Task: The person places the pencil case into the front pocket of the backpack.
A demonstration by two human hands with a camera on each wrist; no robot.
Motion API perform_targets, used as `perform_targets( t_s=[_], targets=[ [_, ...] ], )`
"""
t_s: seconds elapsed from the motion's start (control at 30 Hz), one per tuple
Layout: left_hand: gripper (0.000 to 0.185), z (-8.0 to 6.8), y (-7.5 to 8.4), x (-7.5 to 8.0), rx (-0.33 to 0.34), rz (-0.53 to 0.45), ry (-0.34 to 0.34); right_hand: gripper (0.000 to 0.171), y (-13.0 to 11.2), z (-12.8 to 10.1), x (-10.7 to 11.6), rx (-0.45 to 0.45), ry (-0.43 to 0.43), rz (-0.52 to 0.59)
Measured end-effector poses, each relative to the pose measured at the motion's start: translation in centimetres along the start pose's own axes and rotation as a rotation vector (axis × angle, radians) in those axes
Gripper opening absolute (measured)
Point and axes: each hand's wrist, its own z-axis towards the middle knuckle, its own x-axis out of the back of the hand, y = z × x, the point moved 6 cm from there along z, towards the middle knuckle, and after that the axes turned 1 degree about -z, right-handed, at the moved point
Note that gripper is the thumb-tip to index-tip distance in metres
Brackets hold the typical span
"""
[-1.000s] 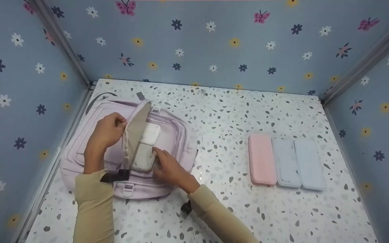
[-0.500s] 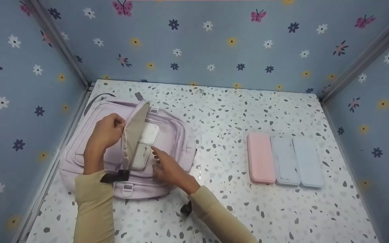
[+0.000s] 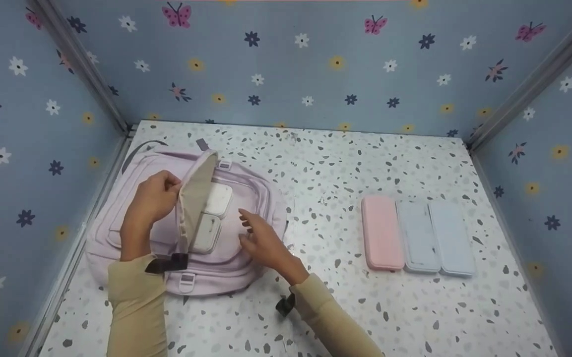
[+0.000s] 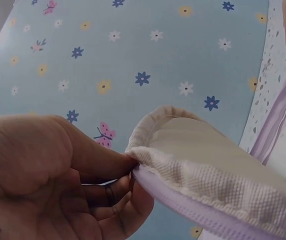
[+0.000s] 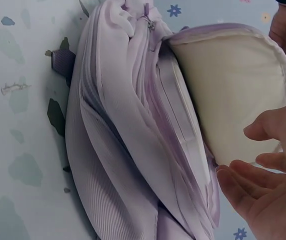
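Observation:
A lilac backpack (image 3: 107, 218) lies on the speckled table at the left. My left hand (image 3: 153, 198) pinches the edge of its front pocket flap (image 3: 197, 201) and holds it raised, cream lining showing; the left wrist view has thumb and fingertips on the hem (image 4: 163, 162). Inside the pocket two whitish flat cases, an upper case (image 3: 220, 198) and a lower case (image 3: 207, 234), sit end to end, partly hidden by the flap. My right hand (image 3: 263, 243) hovers over the pocket's right side, fingers loosely bent and holding nothing, as the right wrist view (image 5: 268, 170) confirms.
On the right of the table a pink case (image 3: 383, 233) lies side by side with two pale blue cases, a middle case (image 3: 418, 235) and an outer case (image 3: 450, 238). Flower-patterned panels (image 3: 286, 64) wall the table at the back and sides.
My right hand has let go of the lower whitish case and drawn back to the right. The left hand keeps holding the flap up in about the same place.

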Motion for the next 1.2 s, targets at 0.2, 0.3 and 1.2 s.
perform_targets(
  t_s=[0.2,0.3,1.2],
  targets=[
    [0.025,-0.1,-0.1,0.1,0.001,0.002,-0.005,0.054,0.5,-0.7,1.5,-0.014,0.053,0.005],
    [0.024,-0.2,-0.1,0.1,-0.003,0.002,-0.001,0.054,0.8,-0.8,2.6,-0.020,0.076,0.010],
    [0.024,-0.2,-0.6,0.2,-0.008,-0.011,0.009,0.050,4.1,-3.5,10.2,-0.082,0.313,-0.007]
  ],
)
